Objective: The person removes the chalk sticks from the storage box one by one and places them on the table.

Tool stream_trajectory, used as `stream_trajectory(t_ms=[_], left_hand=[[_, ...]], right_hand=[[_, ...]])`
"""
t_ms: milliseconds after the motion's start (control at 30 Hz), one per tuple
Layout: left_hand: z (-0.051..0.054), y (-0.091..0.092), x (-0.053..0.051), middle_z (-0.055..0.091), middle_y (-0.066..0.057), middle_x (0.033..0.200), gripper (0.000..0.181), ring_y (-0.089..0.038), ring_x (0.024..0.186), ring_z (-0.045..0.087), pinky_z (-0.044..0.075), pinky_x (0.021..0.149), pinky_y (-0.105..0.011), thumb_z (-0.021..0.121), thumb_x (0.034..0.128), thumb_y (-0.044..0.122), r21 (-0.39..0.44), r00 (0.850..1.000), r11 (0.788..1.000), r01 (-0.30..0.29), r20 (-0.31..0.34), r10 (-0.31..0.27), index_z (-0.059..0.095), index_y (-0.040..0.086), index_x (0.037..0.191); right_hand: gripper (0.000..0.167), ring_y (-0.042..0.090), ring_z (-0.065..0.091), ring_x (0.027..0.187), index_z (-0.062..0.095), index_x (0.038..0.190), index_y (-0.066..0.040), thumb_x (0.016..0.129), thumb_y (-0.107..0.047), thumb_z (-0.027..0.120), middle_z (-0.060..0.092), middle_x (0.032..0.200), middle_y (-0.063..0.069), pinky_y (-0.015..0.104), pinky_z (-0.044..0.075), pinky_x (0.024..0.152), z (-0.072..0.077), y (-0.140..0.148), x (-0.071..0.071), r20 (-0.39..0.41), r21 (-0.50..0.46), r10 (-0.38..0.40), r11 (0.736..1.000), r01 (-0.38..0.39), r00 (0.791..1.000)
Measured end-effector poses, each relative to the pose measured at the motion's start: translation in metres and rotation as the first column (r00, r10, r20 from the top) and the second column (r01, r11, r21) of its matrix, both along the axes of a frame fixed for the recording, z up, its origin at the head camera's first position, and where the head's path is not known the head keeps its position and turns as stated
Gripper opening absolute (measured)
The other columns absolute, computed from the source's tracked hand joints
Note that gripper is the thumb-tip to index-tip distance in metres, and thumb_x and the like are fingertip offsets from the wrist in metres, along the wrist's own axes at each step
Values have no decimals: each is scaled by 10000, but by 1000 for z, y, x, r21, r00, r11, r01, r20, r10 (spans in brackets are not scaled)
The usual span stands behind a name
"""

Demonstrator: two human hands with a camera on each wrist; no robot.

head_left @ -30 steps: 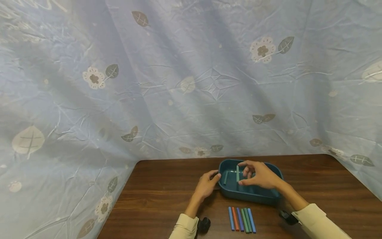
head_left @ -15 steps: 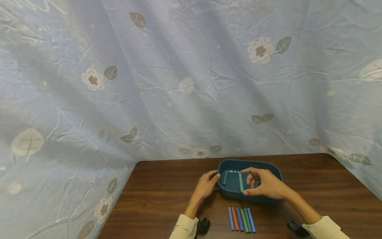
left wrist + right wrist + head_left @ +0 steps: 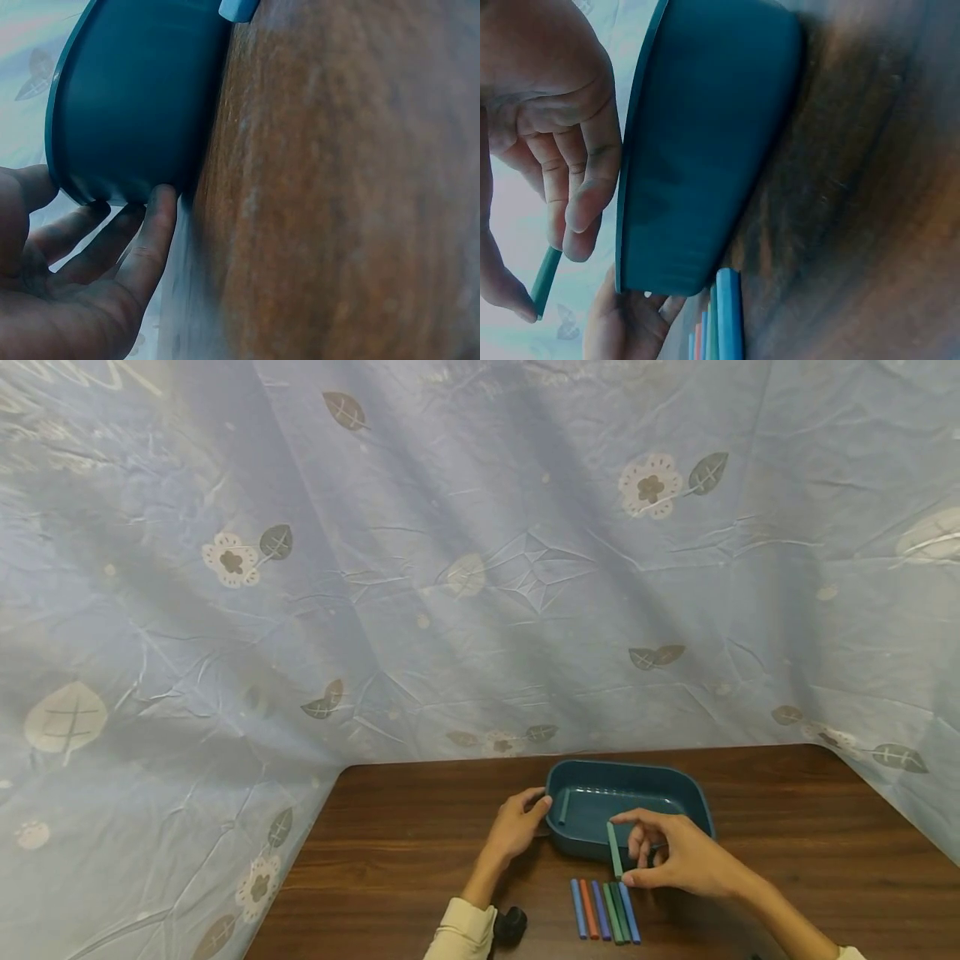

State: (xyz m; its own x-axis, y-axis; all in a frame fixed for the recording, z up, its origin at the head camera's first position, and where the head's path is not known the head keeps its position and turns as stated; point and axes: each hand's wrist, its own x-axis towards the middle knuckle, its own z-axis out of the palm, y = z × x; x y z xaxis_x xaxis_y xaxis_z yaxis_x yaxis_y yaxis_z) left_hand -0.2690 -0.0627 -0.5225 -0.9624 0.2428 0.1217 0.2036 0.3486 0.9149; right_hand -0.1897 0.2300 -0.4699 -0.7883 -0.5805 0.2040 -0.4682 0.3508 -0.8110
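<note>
My right hand (image 3: pixel 686 857) pinches a thin green stick (image 3: pixel 615 850) by its two ends, between thumb and forefinger. It holds the stick just above the front rim of a dark teal oblong tub (image 3: pixel 581 845); the other fingers are curled in. At the tub's left end my left hand (image 3: pixel 516 827) grips the rim, fingertips against the outer wall in the left wrist view. Inside the tub, near that end, lies another green stick (image 3: pixel 564 807). In front of the tub several coloured sticks, among them a red stick (image 3: pixel 589 910), lie side by side.
A dark wooden table (image 3: pixel 420 852) carries everything. Behind and to the left hangs a pale patterned cloth (image 3: pixel 480 652). A small black object (image 3: pixel 511 927) sits by the left sleeve (image 3: pixel 463 931).
My right hand has drawn the green stick from over the tub's inside towards me, past the front rim and near the row. The left hand has stayed at the tub's end.
</note>
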Motion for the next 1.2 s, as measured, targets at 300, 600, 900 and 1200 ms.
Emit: stream_trajectory(t_ms=[300,600,900,1200], left_hand=[[-1,1,-2,698,-172,1432,471,-390,1407,602,465,1178,-604,594,1105,367,-36,1000,999,-9,-21,8,666,40,1436],[-2,0,-2,686,-175,1450,477,-404,1429,580,457,1180,-619,582,1110,377,-47,1000,999,-8,-23,7,663,43,1441],[0,1,-2,689,-177,1445,488,-410,1421,588,459,1178,-621,588,1105,391,-44,1000,999,-5,-21,4,662,47,1444],[1,1,-1,691,-182,1438,484,-411,1405,600,477,1163,-612,593,1103,376,-41,1000,999,2,-17,-3,657,41,1447]], right_hand=[[648,134,722,786,536,1473,36,938,-155,847,692,976,160,284,600,626,-15,5,14,44,-56,65,996,-63,997],[634,79,686,746,537,1464,69,950,-155,833,704,947,96,264,576,586,-31,11,21,76,-43,109,993,-106,991],[658,16,625,742,533,1460,86,953,-206,835,683,908,58,255,571,643,-40,20,22,107,-4,115,993,-115,988],[619,0,612,731,567,1410,100,942,-196,846,675,890,42,242,539,627,-44,24,21,95,51,123,990,-128,988]])
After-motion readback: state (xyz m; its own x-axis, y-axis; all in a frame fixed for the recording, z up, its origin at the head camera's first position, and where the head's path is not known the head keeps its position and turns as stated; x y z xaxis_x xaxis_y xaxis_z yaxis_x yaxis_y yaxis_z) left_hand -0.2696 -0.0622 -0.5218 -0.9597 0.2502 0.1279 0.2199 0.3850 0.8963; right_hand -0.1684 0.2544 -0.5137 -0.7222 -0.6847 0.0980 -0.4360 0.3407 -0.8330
